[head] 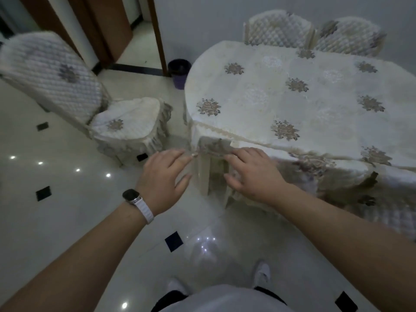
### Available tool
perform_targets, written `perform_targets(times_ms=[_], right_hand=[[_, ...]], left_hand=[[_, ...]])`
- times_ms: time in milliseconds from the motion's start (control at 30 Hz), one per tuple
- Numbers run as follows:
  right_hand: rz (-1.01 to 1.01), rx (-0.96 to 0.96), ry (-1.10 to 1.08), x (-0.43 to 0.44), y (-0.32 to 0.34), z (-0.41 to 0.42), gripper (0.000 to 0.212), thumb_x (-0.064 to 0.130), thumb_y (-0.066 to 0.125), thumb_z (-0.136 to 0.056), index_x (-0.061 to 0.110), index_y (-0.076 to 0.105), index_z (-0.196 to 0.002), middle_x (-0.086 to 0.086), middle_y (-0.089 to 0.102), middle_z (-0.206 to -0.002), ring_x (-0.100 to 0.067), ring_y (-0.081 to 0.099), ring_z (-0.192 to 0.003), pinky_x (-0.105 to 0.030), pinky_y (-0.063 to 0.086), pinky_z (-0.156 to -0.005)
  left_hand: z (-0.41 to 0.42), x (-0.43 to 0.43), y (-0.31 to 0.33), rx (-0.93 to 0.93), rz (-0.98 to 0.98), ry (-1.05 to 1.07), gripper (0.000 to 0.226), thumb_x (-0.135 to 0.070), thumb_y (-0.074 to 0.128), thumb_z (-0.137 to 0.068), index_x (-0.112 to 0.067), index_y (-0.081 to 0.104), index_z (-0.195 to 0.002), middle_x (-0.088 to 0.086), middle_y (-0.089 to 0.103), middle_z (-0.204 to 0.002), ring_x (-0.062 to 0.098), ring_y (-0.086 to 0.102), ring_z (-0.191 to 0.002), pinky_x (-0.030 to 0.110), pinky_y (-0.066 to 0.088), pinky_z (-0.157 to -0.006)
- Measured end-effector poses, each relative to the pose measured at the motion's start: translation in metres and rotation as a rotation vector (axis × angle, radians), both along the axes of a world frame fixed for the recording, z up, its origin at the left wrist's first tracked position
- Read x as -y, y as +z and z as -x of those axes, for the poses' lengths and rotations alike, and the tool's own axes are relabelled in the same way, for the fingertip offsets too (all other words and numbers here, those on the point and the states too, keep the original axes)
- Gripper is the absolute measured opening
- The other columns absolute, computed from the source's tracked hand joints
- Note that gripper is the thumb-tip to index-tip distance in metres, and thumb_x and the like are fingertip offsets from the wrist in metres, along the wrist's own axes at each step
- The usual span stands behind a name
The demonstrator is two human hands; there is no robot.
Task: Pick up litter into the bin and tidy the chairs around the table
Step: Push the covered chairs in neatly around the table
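Bare forearms; a dark-faced watch (130, 195) on a white strap (144, 211); white shoes (262, 274).

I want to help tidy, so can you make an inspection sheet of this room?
Surface: oval table under cream flowered tablecloth.
Job's things: dark purple round bin by doorway; quilted cream chair pulled out, left; tucked-in fabric-covered chair; far quilted chair and its neighbour.
Clutter: nothing seen.
Fingers: left hand and right hand touch the tucked-in chair's back.
Cables: nothing seen.
Surroundings: glossy white tiled floor, brown door frames.
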State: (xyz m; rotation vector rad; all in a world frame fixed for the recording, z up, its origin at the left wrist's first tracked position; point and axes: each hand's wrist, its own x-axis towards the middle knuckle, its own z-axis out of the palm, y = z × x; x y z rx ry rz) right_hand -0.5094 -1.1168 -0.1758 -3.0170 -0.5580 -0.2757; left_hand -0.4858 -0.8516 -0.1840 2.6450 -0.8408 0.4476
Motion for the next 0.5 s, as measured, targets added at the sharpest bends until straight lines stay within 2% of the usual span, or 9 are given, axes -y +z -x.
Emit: perform_targets(times_ms=[133,267,500], right_hand=[[0.016,-0.010,0.115,-0.100,0.005,-0.014,0.054,0.053,0.043,-0.087,0.017,0.061,-0.123,-0.007,0.060,-0.124,-0.028,0.056,-0.110,-0.039,0.040,-0.094],[0.032,0.037,0.251,-0.185,0.016,-0.030,0.052,0.053,0.044,-0.089,0.016,0.061,-0.121,-0.007,0.060,-0.125,-0.028,0.056,-0.112,-0.039,0.039,-0.095],[0.037,0.061,0.480,-0.305,0.025,-0.063,0.053,0.053,0.044,-0.089,0.016,0.060,-0.123,-0.008,0.060,-0.124,-0.029,0.055,-0.113,-0.041,0.038,-0.097]], left_hand=[[0.009,-0.106,0.004,-0.026,-0.025,0.136,0.042,-0.037,0.054,-0.091,-0.013,0.066,-0.123,0.008,0.063,-0.125,0.031,0.059,-0.114,0.047,0.045,-0.096],[0.028,-0.194,0.010,0.032,-0.038,0.260,0.040,-0.033,0.057,-0.090,-0.012,0.067,-0.122,0.009,0.064,-0.124,0.031,0.060,-0.111,0.044,0.045,-0.093],[0.056,-0.298,0.011,0.050,-0.042,0.501,0.040,-0.031,0.058,-0.089,-0.012,0.066,-0.123,0.012,0.064,-0.124,0.033,0.060,-0.113,0.046,0.046,-0.094]])
